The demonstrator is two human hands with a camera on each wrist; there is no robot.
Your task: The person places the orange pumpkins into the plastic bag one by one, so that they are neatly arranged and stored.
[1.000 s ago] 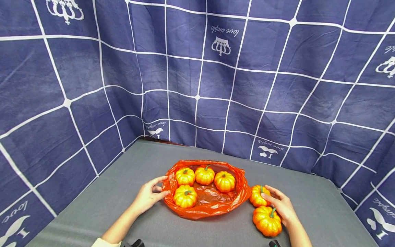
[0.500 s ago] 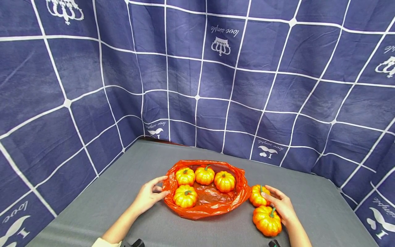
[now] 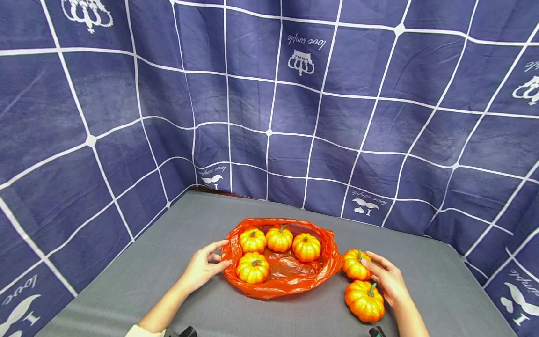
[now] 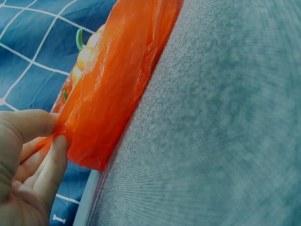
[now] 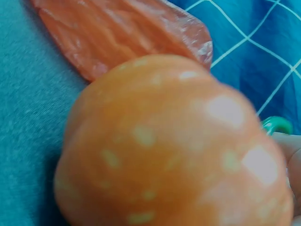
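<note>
An orange-red plastic bag (image 3: 278,292) lies opened wide on the grey table in the head view. Its left rim is pinched between the thumb and fingers of my left hand (image 3: 201,269), as the left wrist view shows closely. Inside the bag sit several small yellow-orange pumpkins (image 3: 306,248). Just right of the bag, my right hand (image 3: 389,281) grips a small pumpkin (image 3: 353,266) with a green stem. A larger pumpkin (image 3: 365,302) rests nearer to me, beside that hand; it fills most of the right wrist view and hides much of the grip.
The grey cloth-covered table (image 3: 442,290) extends on both sides of the bag. Behind it and along the left hangs a blue curtain (image 3: 252,103) with white grid lines.
The right hand and the pumpkin it grips have shifted slightly right and away from me, a little apart from the larger pumpkin. The left hand and the bag have not moved.
</note>
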